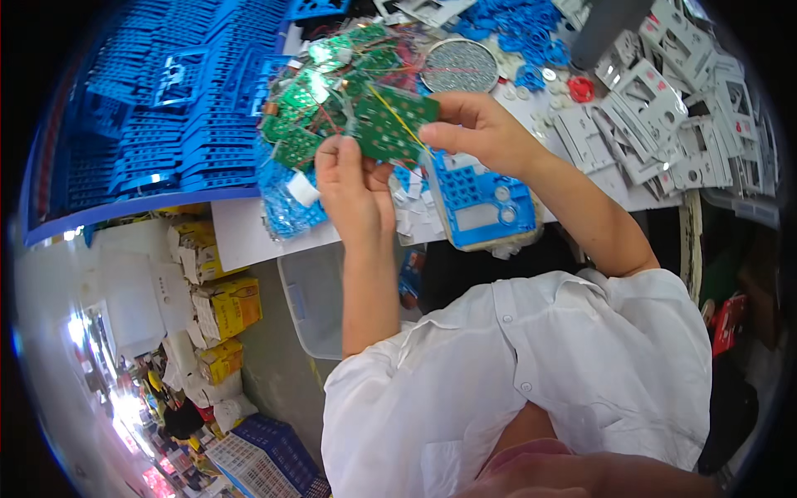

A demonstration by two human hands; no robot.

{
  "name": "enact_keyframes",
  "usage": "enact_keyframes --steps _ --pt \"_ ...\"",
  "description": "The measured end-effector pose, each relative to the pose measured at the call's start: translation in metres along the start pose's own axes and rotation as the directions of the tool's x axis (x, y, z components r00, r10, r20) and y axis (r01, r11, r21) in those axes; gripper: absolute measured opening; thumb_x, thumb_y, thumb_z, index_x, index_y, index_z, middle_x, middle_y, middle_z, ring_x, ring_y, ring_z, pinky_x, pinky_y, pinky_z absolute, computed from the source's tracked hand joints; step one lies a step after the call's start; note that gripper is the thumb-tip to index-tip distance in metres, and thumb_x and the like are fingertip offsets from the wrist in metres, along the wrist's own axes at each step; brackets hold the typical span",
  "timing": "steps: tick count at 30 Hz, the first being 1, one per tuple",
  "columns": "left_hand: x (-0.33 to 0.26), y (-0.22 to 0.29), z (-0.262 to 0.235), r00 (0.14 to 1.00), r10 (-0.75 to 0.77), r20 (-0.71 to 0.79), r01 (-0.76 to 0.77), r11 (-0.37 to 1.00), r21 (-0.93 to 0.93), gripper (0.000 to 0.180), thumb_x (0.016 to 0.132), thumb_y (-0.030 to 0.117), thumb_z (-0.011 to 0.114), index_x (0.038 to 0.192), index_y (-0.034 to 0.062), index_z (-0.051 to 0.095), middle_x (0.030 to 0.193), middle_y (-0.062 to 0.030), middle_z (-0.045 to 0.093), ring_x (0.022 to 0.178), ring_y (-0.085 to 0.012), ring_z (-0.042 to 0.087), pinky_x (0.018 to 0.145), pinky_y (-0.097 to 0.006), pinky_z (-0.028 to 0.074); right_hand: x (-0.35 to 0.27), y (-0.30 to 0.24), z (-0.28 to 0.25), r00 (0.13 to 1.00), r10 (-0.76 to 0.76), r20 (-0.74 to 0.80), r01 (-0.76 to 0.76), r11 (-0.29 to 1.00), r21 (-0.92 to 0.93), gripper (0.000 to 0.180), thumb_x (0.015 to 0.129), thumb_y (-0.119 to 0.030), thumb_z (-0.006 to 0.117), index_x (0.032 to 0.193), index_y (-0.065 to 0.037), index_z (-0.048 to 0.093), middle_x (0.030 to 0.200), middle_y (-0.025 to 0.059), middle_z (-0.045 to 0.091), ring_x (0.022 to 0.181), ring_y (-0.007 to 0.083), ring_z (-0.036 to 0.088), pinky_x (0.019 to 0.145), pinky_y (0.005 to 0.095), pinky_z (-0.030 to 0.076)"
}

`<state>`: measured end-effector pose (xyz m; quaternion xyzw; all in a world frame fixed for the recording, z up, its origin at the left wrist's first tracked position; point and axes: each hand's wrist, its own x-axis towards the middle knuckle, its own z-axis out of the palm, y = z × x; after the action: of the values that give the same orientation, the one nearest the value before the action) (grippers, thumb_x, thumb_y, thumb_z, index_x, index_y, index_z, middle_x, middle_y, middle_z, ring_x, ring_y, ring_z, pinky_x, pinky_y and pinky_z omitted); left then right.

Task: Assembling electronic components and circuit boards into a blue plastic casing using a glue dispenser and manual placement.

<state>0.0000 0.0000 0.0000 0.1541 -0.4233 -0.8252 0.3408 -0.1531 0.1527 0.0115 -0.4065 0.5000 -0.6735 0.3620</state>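
Note:
A green circuit board [388,124] is held up over the front of the table, with a yellow wire and a red wire near it. My right hand [490,137] grips its right edge between thumb and fingers. At its lower left edge my left hand [353,187] is closed, fingertips together; whether they also pinch a wire is hidden. Just beneath the board lies a blue plastic panel set in a pale casing [486,203]. Left of my hands is a heap of green circuit boards [299,145] tangled with thin wires.
A big blue-rimmed bin [141,203] of blue plastic frames stands left. Beyond the board sits a round dish of small metal parts [459,66]. Blue pieces [515,29] lie behind it, white panels [647,116] at right. A clear tub [311,307] is below the table edge.

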Motion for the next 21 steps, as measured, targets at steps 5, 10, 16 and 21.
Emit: enact_keyframes --steps 5,10,16,21 --pt "-0.063 -0.029 0.034 0.996 -0.092 0.011 0.091 0.993 0.072 0.019 0.103 0.007 0.056 0.121 0.006 0.05 0.106 -0.0172 0.069 0.091 -0.0248 0.072 0.075 -0.037 0.064 -0.036 0.012 -0.014 0.989 0.082 -0.125 -0.063 0.987 0.146 0.021 0.097 -0.024 0.072 0.099 -0.003 0.072 0.071 -0.0028 0.061 0.061 0.0043 0.05 0.053 0.0237 0.037" --pt "-0.08 -0.022 0.008 0.875 -0.392 0.284 0.39 0.918 0.064 0.017 0.104 0.011 0.056 0.113 -0.0024 0.059 0.103 -0.016 0.07 0.089 -0.0221 0.07 0.074 -0.033 0.058 -0.063 0.007 -0.023 0.991 0.086 -0.107 -0.032 0.904 0.427 0.019 0.1 -0.019 0.067 0.11 -0.003 0.068 0.095 0.0065 0.07 0.074 0.0115 0.062 0.062 0.0255 0.047" --pt "-0.068 -0.03 0.032 0.955 -0.045 0.292 -0.081 0.912 0.403 0.025 0.106 0.019 0.057 0.113 -0.0031 0.067 0.114 -0.0099 0.068 0.11 -0.0174 0.062 0.1 -0.033 0.046 -0.029 0.02 -0.042 0.824 -0.386 0.414 0.107 0.825 0.555 0.016 0.094 -0.017 0.073 0.104 -0.004 0.07 0.118 0.0158 0.067 0.111 0.0272 0.065 0.095 0.0384 0.052" --pt "-0.042 -0.001 0.032 0.852 -0.367 0.374 0.196 0.886 0.421 0.035 0.105 0.024 0.058 0.121 -0.0063 0.066 0.118 -0.0115 0.067 0.108 -0.0216 0.067 0.1 -0.038 0.049 -0.026 -0.007 -0.047 0.789 -0.353 0.503 0.169 0.912 0.374 0.017 0.092 -0.029 0.076 0.087 -0.012 0.075 0.135 0.0187 0.06 0.128 0.032 0.058 0.105 0.0441 0.049"
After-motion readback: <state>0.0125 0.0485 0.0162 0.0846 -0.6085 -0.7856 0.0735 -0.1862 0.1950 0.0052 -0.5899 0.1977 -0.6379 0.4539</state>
